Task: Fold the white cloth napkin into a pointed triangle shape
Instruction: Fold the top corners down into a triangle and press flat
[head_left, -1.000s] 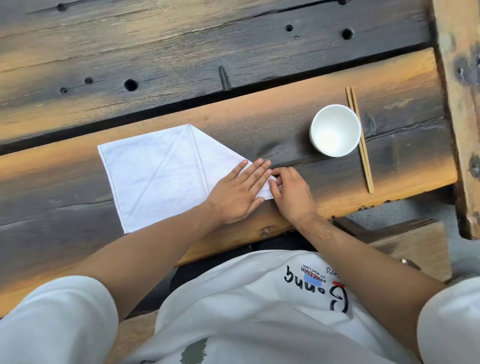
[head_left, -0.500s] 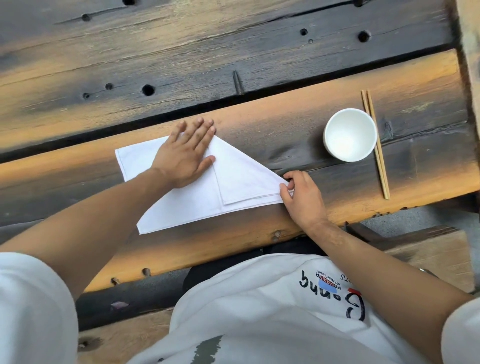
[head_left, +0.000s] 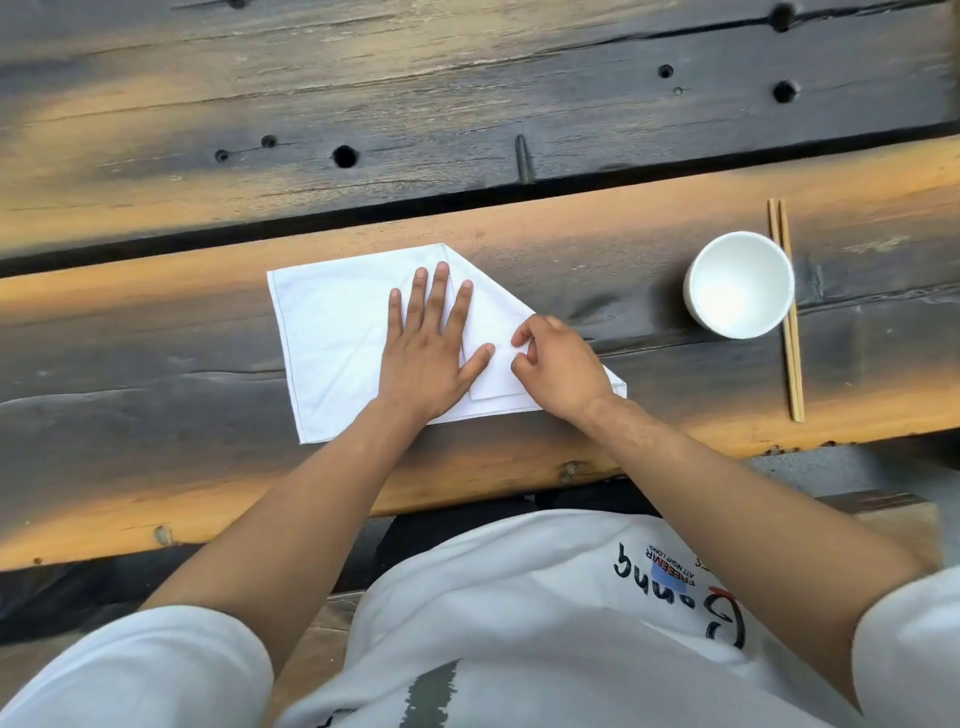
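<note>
The white cloth napkin (head_left: 332, 343) lies flat on the near plank of the wooden table (head_left: 597, 249). Its right side is folded into a point that ends near the table's front edge, with a smaller flap on top. My left hand (head_left: 428, 348) lies flat on the middle of the napkin, fingers straight and spread, pointing away from me. My right hand (head_left: 558, 366) rests on the folded flap just right of the left thumb, fingers curled, fingertips on the cloth. I cannot tell whether it pinches the cloth or only presses it.
A white cup (head_left: 740, 283) stands upright to the right of the napkin. A pair of wooden chopsticks (head_left: 787, 312) lies just beyond it, touching its right side. A dark gap (head_left: 311, 218) separates the near plank from the far planks.
My left hand slid from the napkin's far corner back to its middle. My right hand left the napkin's pointed tip and moved left onto the folded flap.
</note>
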